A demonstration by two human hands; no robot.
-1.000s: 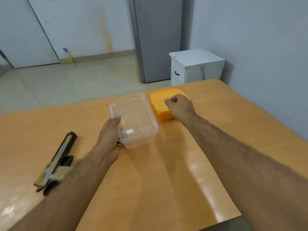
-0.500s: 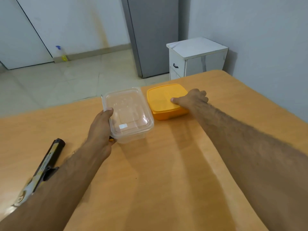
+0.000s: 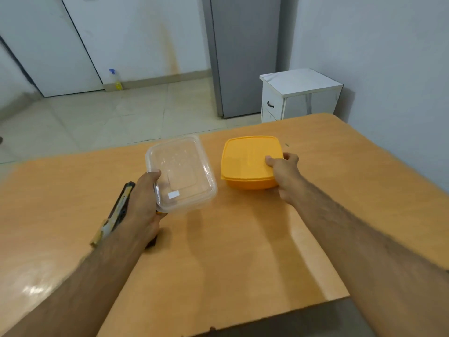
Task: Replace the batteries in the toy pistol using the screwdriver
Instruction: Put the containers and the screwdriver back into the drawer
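Observation:
A clear plastic container (image 3: 181,172) with a clear lid is held at its left near corner by my left hand (image 3: 143,203), thumb on the lid. My right hand (image 3: 283,175) grips the right near corner of an orange lidded container (image 3: 250,159), thumb on its lid. The black and yellow toy pistol (image 3: 114,215) lies on the wooden table (image 3: 230,251), mostly hidden under my left wrist. No screwdriver or batteries are visible.
The table's far edge runs just behind both containers. A white bedside cabinet (image 3: 298,93) and a grey refrigerator (image 3: 243,54) stand beyond it. A spray bottle (image 3: 116,80) stands on the tiled floor by the wall.
My right hand has moved from the orange container's far right side to its near right corner and gripped it. The clear container in my left hand now sits above the pistol.

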